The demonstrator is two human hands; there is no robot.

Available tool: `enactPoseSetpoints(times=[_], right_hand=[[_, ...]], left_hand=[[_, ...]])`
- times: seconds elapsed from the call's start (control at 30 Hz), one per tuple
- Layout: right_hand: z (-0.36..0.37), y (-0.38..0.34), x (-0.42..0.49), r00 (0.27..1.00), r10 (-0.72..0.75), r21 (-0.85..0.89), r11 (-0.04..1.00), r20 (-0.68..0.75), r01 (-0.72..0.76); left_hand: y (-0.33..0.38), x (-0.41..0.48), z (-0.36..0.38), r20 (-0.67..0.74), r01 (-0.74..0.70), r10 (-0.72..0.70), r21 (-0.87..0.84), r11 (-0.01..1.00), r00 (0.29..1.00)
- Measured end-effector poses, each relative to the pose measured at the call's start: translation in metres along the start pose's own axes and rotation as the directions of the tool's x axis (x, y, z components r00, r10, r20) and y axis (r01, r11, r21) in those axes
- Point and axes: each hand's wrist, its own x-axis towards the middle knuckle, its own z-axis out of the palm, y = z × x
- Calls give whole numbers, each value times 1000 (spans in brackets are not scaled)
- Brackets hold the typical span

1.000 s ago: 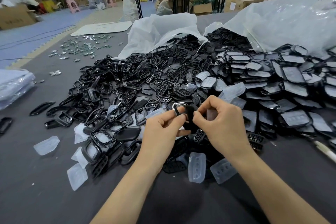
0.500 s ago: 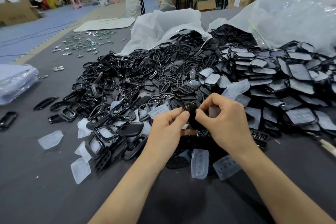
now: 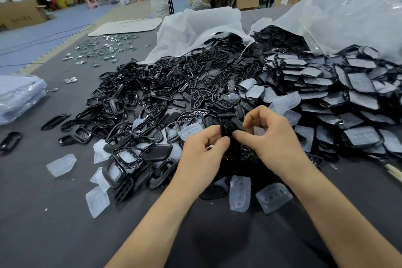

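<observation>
"Just above the dark grey cloth-covered bench [image 3: 65, 235], at the near edge of that heap, what have you got?"

"A small black plastic shell piece [image 3: 227, 129]. It's lifted off the bench, straight ahead of me, between my two hands."

"How do the hands sit on it?"

"Close together, fingertips almost meeting. My left hand [image 3: 202, 152] pinches its left edge between thumb and forefinger. My right hand [image 3: 276, 137] comes in from the right, thumb pressed on its face and the other fingers curled over its top."

"Which way does it run?"

"Its long axis looks to point up and away from me, toward the heap of glossy black plastic frames [image 3: 152, 102]. The lower end is hidden behind my knuckles, so I can't be sure. I'd judge any pressing goes across that axis from the right, with the left as the brace."

"Which hand is nearer?"

"Neither; both touch it. The left steadies, the right works."

"And what comes after?"

"The translucent white rubber button pads [image 3: 240, 196] lie on the bench just below my wrists, nearer than the heap. Either hand could drop to them."
</observation>
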Motion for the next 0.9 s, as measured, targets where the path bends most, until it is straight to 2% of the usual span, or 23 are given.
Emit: enactPoseSetpoints(times=[0.1, 0.23, 0.37, 0.47, 0.57, 0.73, 0.9], right_hand=[[0, -2, -1, 993, 87, 107, 990, 74, -95], [2, -6, -4, 975, 142, 264, 947, 172, -185], [1, -9, -5, 976, 142, 265, 947, 166, -183], [2, -9, -6, 966, 187, 319, 918, 179, -236], [4, -7, -6, 966, 210, 325, 912, 153, -250], [4, -1, -3, 976, 208, 265, 939, 66, -218], [8, 7, -2, 975, 217, 198, 955, 42, -221]], left_hand=[[-3, 1, 1, -39, -27, 27, 6, 1000, 999], [-3, 1, 1, -36, 3, -5, -41, 999, 999], [-4, 2, 0, 9, 7, -7, -37, 999, 1000], [-6, 2, 1, 23, 0, 0, 3, 1000, 1000], [-9, 3, 4, 27, -9, 8, 26, 1000, 1000], [-12, 3, 6, 68, 33, -26, -100, 994, 997], [-10, 2, 6, 59, 34, -28, -105, 994, 998]])
